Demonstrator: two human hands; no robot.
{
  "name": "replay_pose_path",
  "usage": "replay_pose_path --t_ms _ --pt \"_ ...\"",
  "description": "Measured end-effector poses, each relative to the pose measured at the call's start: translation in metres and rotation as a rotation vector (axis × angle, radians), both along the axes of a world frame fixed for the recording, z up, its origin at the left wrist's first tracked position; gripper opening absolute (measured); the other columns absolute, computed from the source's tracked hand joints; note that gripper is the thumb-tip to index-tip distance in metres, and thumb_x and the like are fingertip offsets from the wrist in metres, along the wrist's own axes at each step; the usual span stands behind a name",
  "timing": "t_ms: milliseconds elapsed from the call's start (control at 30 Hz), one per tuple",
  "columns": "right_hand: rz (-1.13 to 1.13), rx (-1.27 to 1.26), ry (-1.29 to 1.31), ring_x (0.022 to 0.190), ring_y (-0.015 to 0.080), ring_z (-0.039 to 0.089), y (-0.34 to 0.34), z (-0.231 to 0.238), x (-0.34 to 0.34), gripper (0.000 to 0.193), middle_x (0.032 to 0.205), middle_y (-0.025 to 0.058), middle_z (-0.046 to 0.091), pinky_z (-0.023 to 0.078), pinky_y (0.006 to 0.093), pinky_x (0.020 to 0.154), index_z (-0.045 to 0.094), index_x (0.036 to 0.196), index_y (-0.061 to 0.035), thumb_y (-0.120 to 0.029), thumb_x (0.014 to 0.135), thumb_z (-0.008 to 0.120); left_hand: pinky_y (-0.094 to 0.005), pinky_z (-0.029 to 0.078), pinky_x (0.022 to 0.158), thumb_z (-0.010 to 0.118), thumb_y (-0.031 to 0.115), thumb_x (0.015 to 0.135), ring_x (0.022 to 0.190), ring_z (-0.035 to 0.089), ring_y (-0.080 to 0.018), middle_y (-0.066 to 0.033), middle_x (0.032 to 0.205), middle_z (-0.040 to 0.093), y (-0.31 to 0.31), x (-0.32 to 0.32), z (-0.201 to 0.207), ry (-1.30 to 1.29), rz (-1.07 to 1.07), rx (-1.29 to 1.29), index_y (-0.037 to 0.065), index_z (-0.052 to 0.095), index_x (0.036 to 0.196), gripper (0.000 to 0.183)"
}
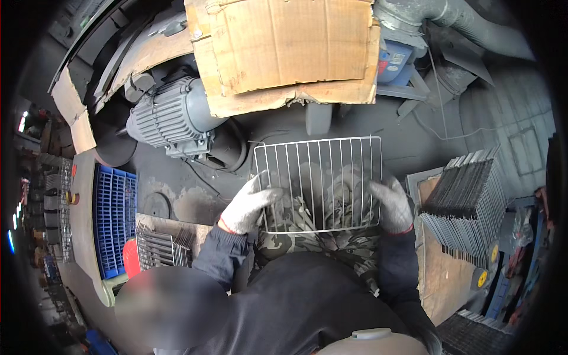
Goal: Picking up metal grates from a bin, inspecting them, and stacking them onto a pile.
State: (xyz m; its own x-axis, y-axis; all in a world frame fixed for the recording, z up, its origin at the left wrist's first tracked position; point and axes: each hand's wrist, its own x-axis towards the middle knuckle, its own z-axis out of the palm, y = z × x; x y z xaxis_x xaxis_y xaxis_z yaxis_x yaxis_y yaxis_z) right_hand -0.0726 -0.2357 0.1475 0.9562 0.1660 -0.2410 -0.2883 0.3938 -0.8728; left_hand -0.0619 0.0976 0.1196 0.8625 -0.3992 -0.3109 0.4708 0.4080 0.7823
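A silver wire rack [321,183], a rectangular frame with several parallel bars, is held up in front of my body. My left hand [248,204], in a white glove with a red cuff edge, grips its left side, thumb laid over the outer bars. On the opposite side my right hand [391,204], gloved the same way, closes on the right edge of the frame. Through the bars show my camouflage trousers. To the right stands a tall stack of similar racks [461,204] on a wooden board [441,272]. A smaller bundle of racks [165,245] lies at my left.
Ahead on the left is a grey electric motor [171,115] beside a round dark wheel [115,142]. Cardboard sheets [290,50] cover the far middle. A blue plastic crate [115,219] stands left, a large duct [473,26] far right. More dark racks [476,334] lie lower right.
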Motion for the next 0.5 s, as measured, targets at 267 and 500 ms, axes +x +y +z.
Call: replay_pose_path --t_ms 267,500 --pt "0.009 -0.329 -0.146 0.099 0.0214 0.072 -0.025 0.001 -0.040 0.037 0.113 0.0120 0.076 0.059 0.0355 0.090 0.065 0.130 0.0039 -0.003 0.094 0.070 -0.0299 0.055 0.089 0.067 0.005 0.102 0.099 0.069 -0.0151 -0.0101 0.108 0.074 -0.005 -0.029 0.016 -0.232 -0.028 0.271 -0.003 0.065 0.121 0.021" --pt "-0.027 -0.348 -0.323 0.097 0.0173 0.071 -0.030 0.010 -0.049 0.027 0.105 0.0079 0.075 0.057 0.0326 0.091 0.071 0.119 0.0019 0.008 0.094 0.065 -0.0317 0.054 0.086 0.074 0.012 0.098 0.094 0.068 -0.0157 -0.0073 0.103 0.075 -0.024 -0.033 0.011 -0.342 0.067 0.369 -0.001 0.069 0.115 0.022"
